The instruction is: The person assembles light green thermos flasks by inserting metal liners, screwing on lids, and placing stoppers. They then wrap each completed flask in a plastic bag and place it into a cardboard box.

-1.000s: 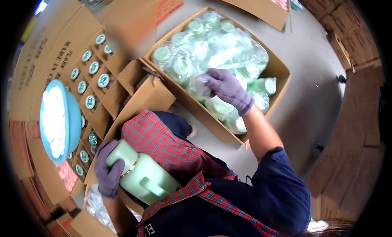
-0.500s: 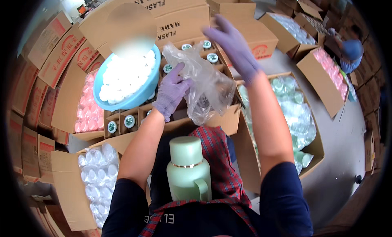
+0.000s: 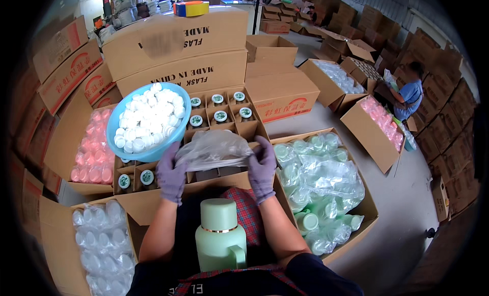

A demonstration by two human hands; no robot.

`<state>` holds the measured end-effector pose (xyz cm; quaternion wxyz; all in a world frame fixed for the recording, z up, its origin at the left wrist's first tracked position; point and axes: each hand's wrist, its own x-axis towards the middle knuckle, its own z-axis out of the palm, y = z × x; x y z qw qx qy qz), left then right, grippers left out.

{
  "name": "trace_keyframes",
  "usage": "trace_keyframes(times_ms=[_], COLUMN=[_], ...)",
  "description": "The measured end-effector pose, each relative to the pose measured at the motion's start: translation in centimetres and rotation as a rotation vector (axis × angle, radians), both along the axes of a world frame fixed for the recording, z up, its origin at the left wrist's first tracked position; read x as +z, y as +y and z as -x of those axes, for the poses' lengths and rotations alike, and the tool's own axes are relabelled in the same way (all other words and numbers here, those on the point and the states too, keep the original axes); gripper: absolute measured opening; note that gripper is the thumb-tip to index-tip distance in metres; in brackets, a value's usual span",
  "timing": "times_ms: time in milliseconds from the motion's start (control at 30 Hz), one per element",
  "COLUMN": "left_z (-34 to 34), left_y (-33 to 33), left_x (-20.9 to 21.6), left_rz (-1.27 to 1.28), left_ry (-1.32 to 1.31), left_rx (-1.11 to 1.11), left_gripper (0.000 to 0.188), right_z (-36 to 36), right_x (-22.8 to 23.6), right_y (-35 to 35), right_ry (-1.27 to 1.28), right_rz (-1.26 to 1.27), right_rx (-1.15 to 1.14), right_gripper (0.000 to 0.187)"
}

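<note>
A clear plastic bag (image 3: 214,151) is stretched crumpled between my two hands, above the divided carton (image 3: 232,127). At its left end, my left hand (image 3: 171,175) in a purple glove pinches the film. My right hand (image 3: 262,169), gloved alike, grips the right end with fingers bent; the exact pinch is partly hidden. Close to my body stands a pale green flask (image 3: 219,237) with a handle and a metallic ring below its lid. Several bottles with green-and-white round tops, such as this bottle (image 3: 220,116), stand in the carton's compartments.
A blue basin (image 3: 113,143) of small white caps sits on the carton's left part. Open boxes hold bagged green cups (image 3: 326,189), pink cups (image 3: 94,153) and clear cups (image 3: 104,240). Stacked cartons (image 3: 175,46) rise behind. A person in blue (image 3: 409,95) works at far right.
My right hand has come down from its raised position to the bag's right end. The bag, earlier hanging bunched, is now spread sideways between both hands. The view has tilted up.
</note>
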<state>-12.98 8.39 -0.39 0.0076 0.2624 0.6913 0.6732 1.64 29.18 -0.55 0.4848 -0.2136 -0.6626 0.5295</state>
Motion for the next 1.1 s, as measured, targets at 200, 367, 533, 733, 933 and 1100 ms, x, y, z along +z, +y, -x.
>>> trace_keyframes(times_ms=[200, 367, 533, 733, 933, 1100], left_z=[-5.1, -6.8, -11.0, -17.5, -21.0, -21.7], left_y=[-2.8, -5.4, -7.7, -12.0, -14.1, -19.4], left_x=[-0.6, 1.2, -0.1, 2.6, 3.4, 0.8], left_rz=[-0.377, -0.371, 0.077, 0.262, 0.109, 0.316], left_ry=[-0.126, -0.384, 0.111, 0.369, 0.862, 0.849], left_rx=[-0.059, -0.312, -0.252, 0.067, -0.049, -0.562], left_gripper=[0.057, 0.035, 0.04, 0.044, 0.018, 0.025], right_z=[-3.5, -6.3, -9.7, -16.6, -19.3, -25.7], right_x=[-6.8, -1.2, -2.7, -1.2, 2.2, -1.9], right_y=[-1.5, -3.5, -4.9, -9.1, -11.0, -14.3], right_ry=[-0.19, 0.542, 0.099, -0.23, -0.084, -0.603], right_rz=[-0.286, 0.535, -0.241, 0.265, -0.346, -0.307], right_rx=[-0.102, 0.953, 0.835, 0.996, 0.795, 1.323], right_gripper=[0.032, 0.016, 0.017, 0.01, 0.012, 0.031])
